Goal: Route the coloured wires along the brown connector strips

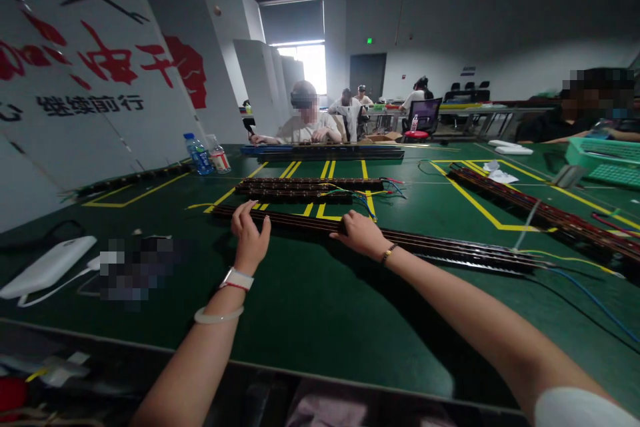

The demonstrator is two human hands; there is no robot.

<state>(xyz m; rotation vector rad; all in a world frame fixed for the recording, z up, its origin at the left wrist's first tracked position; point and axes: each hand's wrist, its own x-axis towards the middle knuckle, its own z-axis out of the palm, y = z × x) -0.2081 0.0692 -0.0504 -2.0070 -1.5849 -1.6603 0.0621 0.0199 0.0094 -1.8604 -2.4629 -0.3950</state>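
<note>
A long dark strip (440, 248) with coloured wires at its right end lies across the green table (320, 320) in front of me. My left hand (250, 233) rests at the strip's near edge on the left, fingers curled and a little apart, holding nothing. My right hand (361, 233) lies palm down on the strip near its middle, fingers closed over its top. A second bundle of dark strips (310, 188) with wires lies just behind, on yellow floor-style markings.
A white power bank (47, 268) with a cable lies at the left. Two water bottles (207, 155) stand at the far left. More strips (545, 213) run along the right, with a green basket (607, 161) beyond. Other people sit at the far side.
</note>
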